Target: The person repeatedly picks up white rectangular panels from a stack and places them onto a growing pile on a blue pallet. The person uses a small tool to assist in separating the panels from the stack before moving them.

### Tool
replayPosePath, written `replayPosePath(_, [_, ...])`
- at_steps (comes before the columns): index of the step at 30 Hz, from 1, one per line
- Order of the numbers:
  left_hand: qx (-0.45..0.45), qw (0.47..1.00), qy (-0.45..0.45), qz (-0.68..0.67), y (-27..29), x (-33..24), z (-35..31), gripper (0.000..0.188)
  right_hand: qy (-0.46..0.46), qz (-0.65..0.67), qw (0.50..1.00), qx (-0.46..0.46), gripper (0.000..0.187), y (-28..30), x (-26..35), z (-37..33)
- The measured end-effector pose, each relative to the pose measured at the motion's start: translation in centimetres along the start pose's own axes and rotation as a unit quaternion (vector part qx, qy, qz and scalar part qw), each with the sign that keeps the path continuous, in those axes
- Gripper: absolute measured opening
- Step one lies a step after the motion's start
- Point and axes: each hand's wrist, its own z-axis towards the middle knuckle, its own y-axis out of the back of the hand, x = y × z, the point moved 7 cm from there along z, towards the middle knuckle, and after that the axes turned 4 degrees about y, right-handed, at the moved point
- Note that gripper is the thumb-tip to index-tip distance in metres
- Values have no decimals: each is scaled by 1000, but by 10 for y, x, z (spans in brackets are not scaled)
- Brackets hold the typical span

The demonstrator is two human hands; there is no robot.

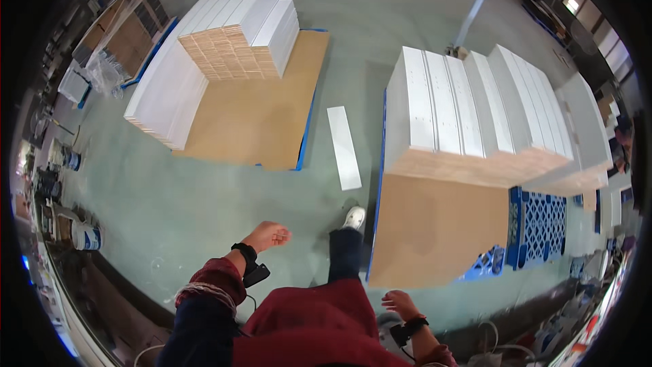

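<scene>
My left hand [269, 235] hangs over the green floor, its fingers loosely curled in and nothing in them. On the other side of my body, my right hand [402, 304] is held low near the front edge of the cardboard sheet [435, 238] on the right pallet. Its fingers are slightly bent and apart, and it holds nothing. Both wrists wear dark straps. A single long white panel [344, 148] lies flat on the floor between two pallets, just beyond my white shoe [354, 217].
White panels [224, 10] stand stacked on the left pallet, over brown cardboard [251, 122]. More white panels [475, 109] fill the back of the right pallet. A blue plastic pallet [540, 228] sits at the right. Buckets [86, 236] line the left side; a grey post [475, 10] stands behind.
</scene>
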Motion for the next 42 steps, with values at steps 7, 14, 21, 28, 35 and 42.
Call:
replayPosePath(7, [-51,998,26,-19,-21,-62,203,21,-33,-136,990,-25,21,35,88,229])
replayPosePath(14, [5,996,34,-82,-55,-72,407,27,129,-297,946,-2,25,32,144,517])
replayPosePath(21, [-161,986,-30,-8,-5,-89,614,39,202,-486,836,-154,52,20,172,691])
replayPosePath(28, [-281,943,-48,174,36,-94,726,45,97,-417,883,-191,60,3,145,751])
replayPosePath(35, [-184,969,-26,161,39,-99,729,40,57,-260,950,-164,53,-17,130,752])
replayPosePath(42, [-62,996,-14,67,-3,-121,679,47,209,75,970,-102,28,-61,194,676])
